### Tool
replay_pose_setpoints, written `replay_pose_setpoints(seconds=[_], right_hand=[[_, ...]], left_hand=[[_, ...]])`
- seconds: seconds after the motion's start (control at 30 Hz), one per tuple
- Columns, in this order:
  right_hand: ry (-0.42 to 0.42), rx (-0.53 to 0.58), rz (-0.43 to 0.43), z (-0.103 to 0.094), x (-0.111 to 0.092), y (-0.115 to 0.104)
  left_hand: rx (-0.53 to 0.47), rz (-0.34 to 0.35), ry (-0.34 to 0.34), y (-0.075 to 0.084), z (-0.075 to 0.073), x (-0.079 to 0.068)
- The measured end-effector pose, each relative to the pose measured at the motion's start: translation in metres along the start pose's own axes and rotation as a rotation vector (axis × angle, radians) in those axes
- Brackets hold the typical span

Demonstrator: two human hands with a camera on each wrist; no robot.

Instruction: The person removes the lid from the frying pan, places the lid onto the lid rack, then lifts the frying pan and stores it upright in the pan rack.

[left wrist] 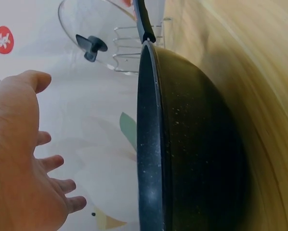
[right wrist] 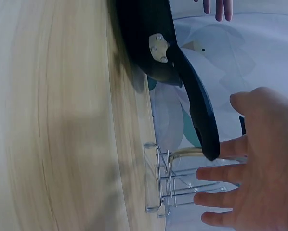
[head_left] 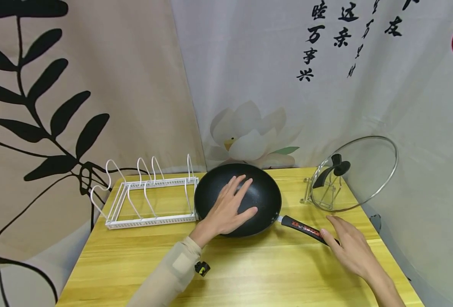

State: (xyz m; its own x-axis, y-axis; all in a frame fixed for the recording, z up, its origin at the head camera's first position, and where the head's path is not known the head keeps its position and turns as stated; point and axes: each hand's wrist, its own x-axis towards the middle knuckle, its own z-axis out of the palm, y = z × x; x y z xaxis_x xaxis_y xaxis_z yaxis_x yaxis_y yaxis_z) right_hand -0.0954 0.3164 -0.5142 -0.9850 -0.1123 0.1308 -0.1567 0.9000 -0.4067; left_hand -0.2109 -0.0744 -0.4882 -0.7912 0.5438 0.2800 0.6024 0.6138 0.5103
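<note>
The left hand [head_left: 228, 209] spreads wide above the pan [head_left: 264, 200], gripping nothing; the right hand [head_left: 349, 243], loosely stretched and empty, hovers by the handle [head_left: 305, 230] at four o'clock. I'd wrap it fully, minding the lid [head_left: 341, 166] toward three.

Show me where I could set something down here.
The widest bare tabletop lies between the left sleeve and right hand, in front of the pan. More is free between sleeve and white rack. The back is crowded: rack beside pan, a small gap, then glass lid.
</note>
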Motion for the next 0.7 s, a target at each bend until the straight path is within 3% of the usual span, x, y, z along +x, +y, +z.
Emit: replay_pose_setpoints(seconds=[0.4,0.7], right_hand=[[0.048,-0.052,-0.101,0.008,0.004,-0.022],[0.033,-0.046,-0.12,0.011,0.011,-0.032]], left_hand=[[0.062,-0.025,0.037,-0.008,-0.007,-0.022],[0.066,-0.049,0.063,-0.01,-0.01,-0.039]])
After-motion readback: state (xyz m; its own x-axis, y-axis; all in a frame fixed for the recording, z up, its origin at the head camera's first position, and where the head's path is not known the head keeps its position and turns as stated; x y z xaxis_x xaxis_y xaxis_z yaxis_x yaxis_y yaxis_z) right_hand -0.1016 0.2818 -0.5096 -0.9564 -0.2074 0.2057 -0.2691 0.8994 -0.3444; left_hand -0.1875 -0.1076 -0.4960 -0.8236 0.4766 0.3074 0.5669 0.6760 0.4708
